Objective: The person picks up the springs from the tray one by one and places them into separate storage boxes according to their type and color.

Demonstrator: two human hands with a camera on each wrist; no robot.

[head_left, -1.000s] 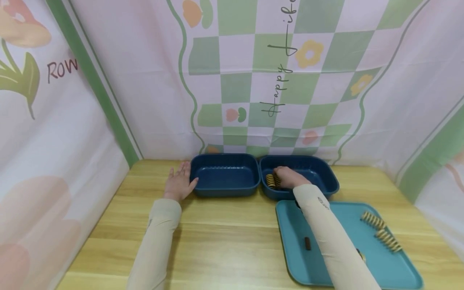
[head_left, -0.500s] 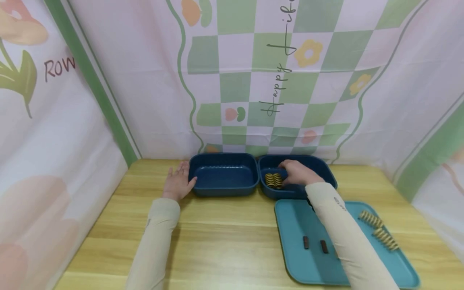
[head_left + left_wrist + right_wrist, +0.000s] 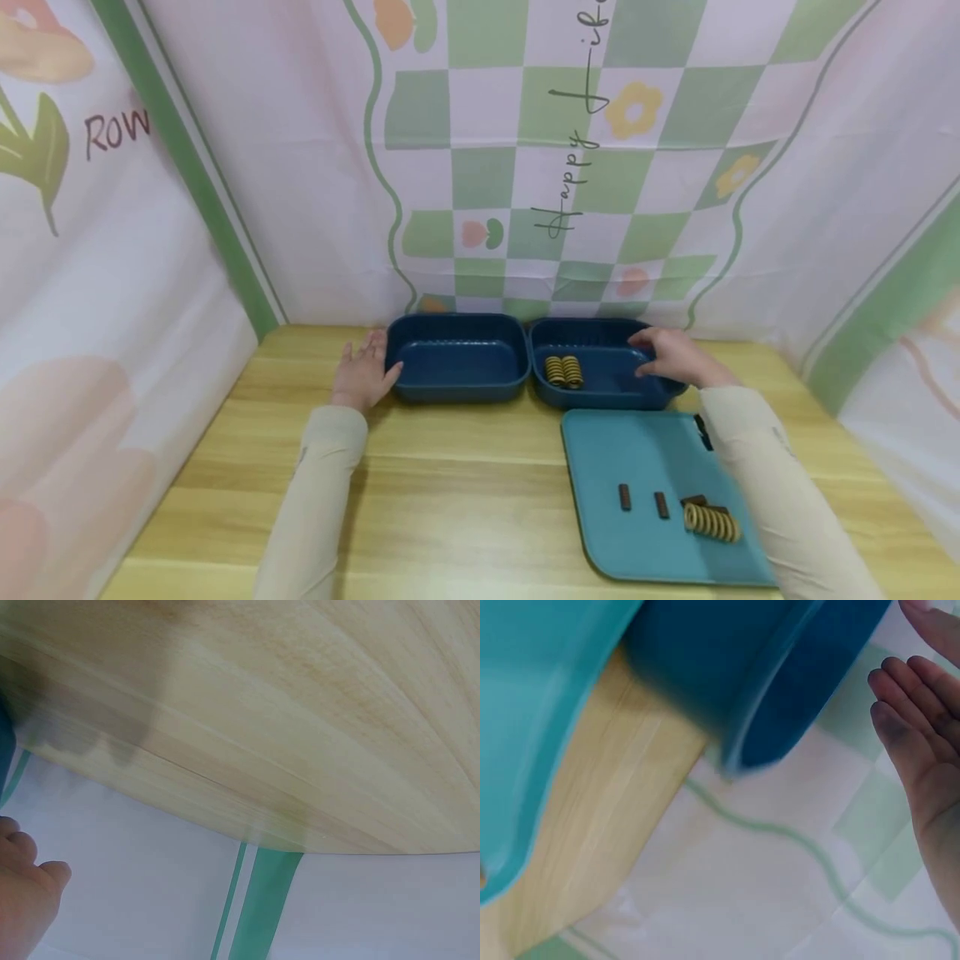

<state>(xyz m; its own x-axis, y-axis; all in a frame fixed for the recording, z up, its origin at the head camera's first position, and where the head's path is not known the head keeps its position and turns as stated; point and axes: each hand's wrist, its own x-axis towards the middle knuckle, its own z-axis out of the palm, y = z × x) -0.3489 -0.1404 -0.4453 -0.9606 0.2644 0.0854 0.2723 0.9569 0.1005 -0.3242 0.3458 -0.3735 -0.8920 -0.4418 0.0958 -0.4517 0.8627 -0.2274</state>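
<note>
At right centre of the head view, the right hand [image 3: 671, 354] was loosely open, thumb and fingers parted, holding nothing, over the right end of a dark blue rectangular plastic bin [image 3: 611, 398]. Two yellow-and-black ribbed cylinders [image 3: 572, 372] stood side by side at that bin's left end. At left centre, the left hand [image 3: 362, 377] lay spread against the left end of a matching blue bin [image 3: 457, 394]. Pale wooden tabletop [image 3: 450, 500] stretched between the left sleeve [image 3: 313, 500] and a teal tray [image 3: 630, 446], lower right, bearing small dark brown bars [image 3: 661, 504] and a tan ribbed cylinder [image 3: 712, 522]. The right sleeve [image 3: 787, 492] hid the tray's right side.
</note>
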